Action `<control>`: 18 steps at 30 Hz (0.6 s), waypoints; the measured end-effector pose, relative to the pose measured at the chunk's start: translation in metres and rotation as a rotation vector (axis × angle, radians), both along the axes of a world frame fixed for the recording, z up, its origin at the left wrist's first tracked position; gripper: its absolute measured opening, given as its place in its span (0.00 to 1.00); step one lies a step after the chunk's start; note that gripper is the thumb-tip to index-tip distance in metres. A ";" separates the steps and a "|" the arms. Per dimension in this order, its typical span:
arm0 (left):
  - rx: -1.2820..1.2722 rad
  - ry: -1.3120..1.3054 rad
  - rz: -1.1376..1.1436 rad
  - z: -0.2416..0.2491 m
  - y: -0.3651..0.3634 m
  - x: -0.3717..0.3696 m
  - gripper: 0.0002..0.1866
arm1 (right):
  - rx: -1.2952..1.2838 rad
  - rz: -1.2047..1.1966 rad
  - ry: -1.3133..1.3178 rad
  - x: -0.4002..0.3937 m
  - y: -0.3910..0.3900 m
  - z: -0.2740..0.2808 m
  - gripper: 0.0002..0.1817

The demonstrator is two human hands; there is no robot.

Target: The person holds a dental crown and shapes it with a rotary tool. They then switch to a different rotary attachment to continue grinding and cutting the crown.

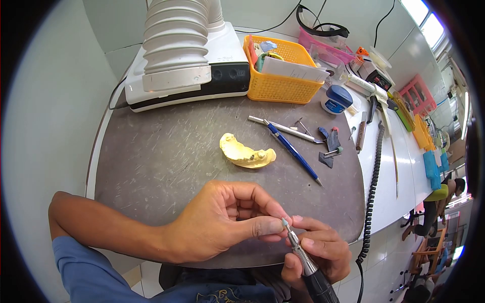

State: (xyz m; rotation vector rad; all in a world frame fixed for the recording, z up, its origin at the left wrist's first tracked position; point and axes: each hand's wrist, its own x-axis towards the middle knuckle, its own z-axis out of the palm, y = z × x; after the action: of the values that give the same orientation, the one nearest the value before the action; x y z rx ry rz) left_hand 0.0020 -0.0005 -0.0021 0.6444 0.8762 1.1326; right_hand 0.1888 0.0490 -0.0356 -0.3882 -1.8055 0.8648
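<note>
My right hand (pixel 323 252) is wrapped round a black and silver rotary handpiece (pixel 304 257), its tip pointing up and left. A small grey-green pointed bit (pixel 286 223) sits at the tip. My left hand (pixel 222 222) has its thumb and fingertips pinched beside this bit; whether something small is between them is hidden. Beyond my hands, a yellow dental cast (pixel 246 154) lies on the grey mat (pixel 146 166). To its right lie a blue pen (pixel 293 152) and a silver metal tool (pixel 285 129).
A white machine with a ribbed hose (pixel 177 38) stands at the back left, beside a yellow basket (pixel 283 86). Rightward are a blue-lidded jar (pixel 337 99), dark scraps (pixel 332 139), a knife (pixel 361 132) and a coiled black cord (pixel 373 187). People sit in the far right background.
</note>
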 end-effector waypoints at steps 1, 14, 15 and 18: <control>-0.006 -0.010 0.002 0.000 0.000 0.000 0.06 | -0.005 -0.020 0.015 -0.001 0.000 0.000 0.18; 0.013 -0.018 0.012 0.001 0.000 0.000 0.06 | -0.050 -0.020 0.085 0.000 0.000 -0.003 0.19; 0.014 -0.020 0.013 0.001 0.000 0.000 0.06 | -0.039 -0.019 0.068 0.000 0.000 -0.003 0.19; 0.021 -0.016 0.011 0.000 0.000 0.000 0.06 | -0.020 -0.021 0.047 0.000 0.000 -0.003 0.18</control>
State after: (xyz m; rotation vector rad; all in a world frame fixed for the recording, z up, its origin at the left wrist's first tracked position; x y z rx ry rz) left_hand 0.0022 -0.0003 -0.0023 0.6477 0.8554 1.1571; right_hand 0.1887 0.0494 -0.0382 -0.3953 -1.7479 0.8710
